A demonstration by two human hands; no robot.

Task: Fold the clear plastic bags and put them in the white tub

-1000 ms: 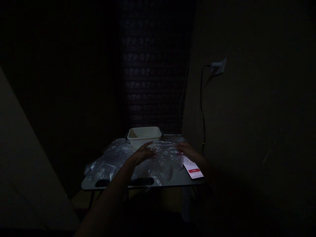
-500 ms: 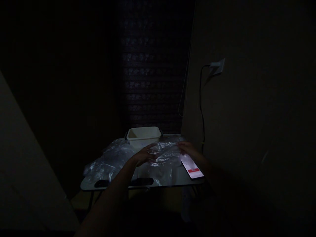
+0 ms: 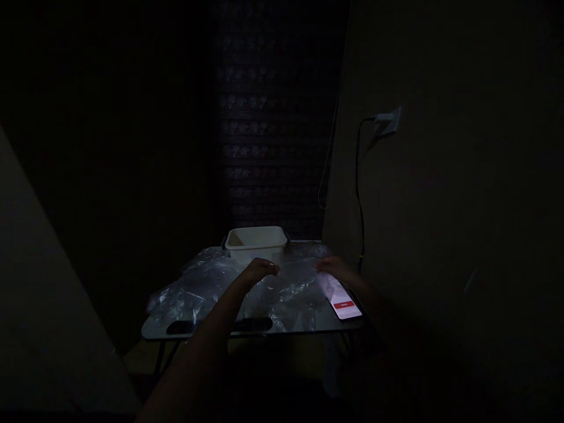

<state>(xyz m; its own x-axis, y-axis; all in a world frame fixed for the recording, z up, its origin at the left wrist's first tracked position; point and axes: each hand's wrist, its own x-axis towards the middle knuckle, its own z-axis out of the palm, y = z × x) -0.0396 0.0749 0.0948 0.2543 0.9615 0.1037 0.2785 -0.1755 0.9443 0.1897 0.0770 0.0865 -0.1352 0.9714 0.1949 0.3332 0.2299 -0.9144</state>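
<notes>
Between my two hands hangs a clear plastic bag (image 3: 296,286), its upper edge drawn fairly straight and its lower part draping toward the table's front. My left hand (image 3: 258,272) pinches the bag's upper left corner, fingers closed. At the other corner, my right hand (image 3: 333,267) grips the bag, also closed, just above a lit phone (image 3: 343,305). More crumpled clear plastic (image 3: 194,291) is spread over the left part of the small folding table (image 3: 154,332). Dim light hides the finer detail of the fingers and film.
A cream plastic tub (image 3: 256,252) stands at the table's back. Slots (image 3: 253,324) are cut along its front edge. On the right wall, a black cable (image 3: 359,176) runs down from a plug in a socket (image 3: 388,120). A dark patterned blind (image 3: 264,129) hangs behind.
The bag between my hands has gone from bunched to flatter and hanging down. My left hand has turned, its fingers now closed together at the bag's edge; my right hand has barely moved.
</notes>
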